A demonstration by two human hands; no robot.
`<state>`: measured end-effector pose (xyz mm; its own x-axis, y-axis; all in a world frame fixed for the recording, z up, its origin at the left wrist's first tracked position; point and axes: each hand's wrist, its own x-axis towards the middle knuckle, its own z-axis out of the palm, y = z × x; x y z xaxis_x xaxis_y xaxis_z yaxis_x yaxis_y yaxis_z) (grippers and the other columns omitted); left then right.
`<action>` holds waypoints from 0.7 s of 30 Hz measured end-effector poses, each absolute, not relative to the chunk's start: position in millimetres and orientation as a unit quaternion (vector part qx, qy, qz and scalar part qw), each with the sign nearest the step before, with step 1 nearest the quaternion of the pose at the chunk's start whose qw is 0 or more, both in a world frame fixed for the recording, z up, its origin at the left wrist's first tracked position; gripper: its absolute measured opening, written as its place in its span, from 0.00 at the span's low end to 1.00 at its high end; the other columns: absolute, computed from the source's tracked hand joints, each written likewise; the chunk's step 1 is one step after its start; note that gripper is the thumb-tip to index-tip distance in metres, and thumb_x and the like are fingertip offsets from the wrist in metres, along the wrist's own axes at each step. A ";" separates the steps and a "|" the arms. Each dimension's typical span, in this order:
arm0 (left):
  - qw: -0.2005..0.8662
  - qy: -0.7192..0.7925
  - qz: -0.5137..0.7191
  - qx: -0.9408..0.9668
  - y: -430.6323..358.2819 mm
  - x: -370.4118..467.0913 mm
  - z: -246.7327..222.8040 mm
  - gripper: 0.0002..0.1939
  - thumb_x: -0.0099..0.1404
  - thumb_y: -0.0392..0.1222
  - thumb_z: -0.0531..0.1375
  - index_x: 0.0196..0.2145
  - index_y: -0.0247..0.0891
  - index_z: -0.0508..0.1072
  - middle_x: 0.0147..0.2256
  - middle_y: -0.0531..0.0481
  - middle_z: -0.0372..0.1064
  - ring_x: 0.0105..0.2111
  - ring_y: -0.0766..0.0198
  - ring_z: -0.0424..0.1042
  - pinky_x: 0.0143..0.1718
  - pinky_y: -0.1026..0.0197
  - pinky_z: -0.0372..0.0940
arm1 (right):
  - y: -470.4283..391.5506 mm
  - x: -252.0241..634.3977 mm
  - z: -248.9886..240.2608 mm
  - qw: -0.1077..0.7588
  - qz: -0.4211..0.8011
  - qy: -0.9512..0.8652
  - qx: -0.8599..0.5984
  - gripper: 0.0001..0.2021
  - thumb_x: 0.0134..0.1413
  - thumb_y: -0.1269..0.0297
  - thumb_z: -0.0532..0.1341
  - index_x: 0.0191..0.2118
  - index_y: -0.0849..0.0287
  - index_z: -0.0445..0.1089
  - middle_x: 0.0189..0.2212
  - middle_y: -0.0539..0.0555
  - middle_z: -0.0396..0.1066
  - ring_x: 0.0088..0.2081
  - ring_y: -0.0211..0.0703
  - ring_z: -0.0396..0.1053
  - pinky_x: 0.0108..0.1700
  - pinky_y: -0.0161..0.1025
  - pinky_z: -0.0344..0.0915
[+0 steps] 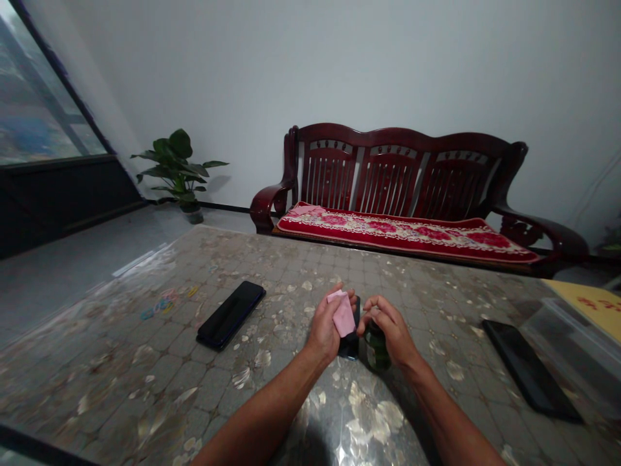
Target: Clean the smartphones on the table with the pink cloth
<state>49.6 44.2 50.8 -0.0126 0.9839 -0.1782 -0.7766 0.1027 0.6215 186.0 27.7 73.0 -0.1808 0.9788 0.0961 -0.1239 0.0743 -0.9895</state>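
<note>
My left hand (pixel 325 327) is palm up above the middle of the table, its thumb pressing a folded pink cloth (pixel 344 316) against the fingers. Close beside it, my right hand (pixel 391 327) curls its fingers around the top of a dark green bottle (pixel 377 348), whose cap is hidden by the fingers. Under and between the hands lies a dark phone (pixel 349 348), mostly covered by the left hand and the cloth.
On the patterned tablecloth (pixel 272 395), a black phone (pixel 231 315) and several coloured rubber bands (pixel 165 301) lie left. A larger black device (pixel 528 369) rests right, beside a clear plastic box (pixel 565 343) and yellow paper (pixel 589 303). Beyond stand a wooden bench (pixel 388 171) and a plant (pixel 177 168).
</note>
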 end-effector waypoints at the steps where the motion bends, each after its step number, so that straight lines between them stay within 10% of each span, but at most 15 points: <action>1: 0.679 0.298 0.648 0.175 44.3 49.5 50.5 0.25 0.56 0.41 0.69 0.51 0.36 0.72 0.42 0.42 0.79 0.41 0.56 0.78 0.47 0.56 0.69 | 27.5 186.2 72.9 0.500 0.548 -0.539 -0.400 0.12 0.55 0.51 0.60 0.35 0.54 0.63 0.20 0.48 0.73 0.22 0.42 0.68 0.26 0.36 0.62; 21: 0.635 0.323 0.682 0.165 62.1 25.6 46.9 0.18 0.61 0.35 0.65 0.49 0.34 0.72 0.39 0.42 0.80 0.40 0.58 0.80 0.46 0.57 0.71 | 37.9 334.5 57.5 0.656 0.309 -0.458 -0.513 0.25 0.57 0.36 0.57 0.38 0.55 0.70 0.24 0.51 0.75 0.19 0.39 0.64 0.18 0.34 0.59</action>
<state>25.6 62.1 46.9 -0.1381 0.9731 -0.1845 -0.7595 0.0155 0.6503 334.5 37.9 57.5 0.3884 0.8765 0.2842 0.0649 0.2816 -0.9573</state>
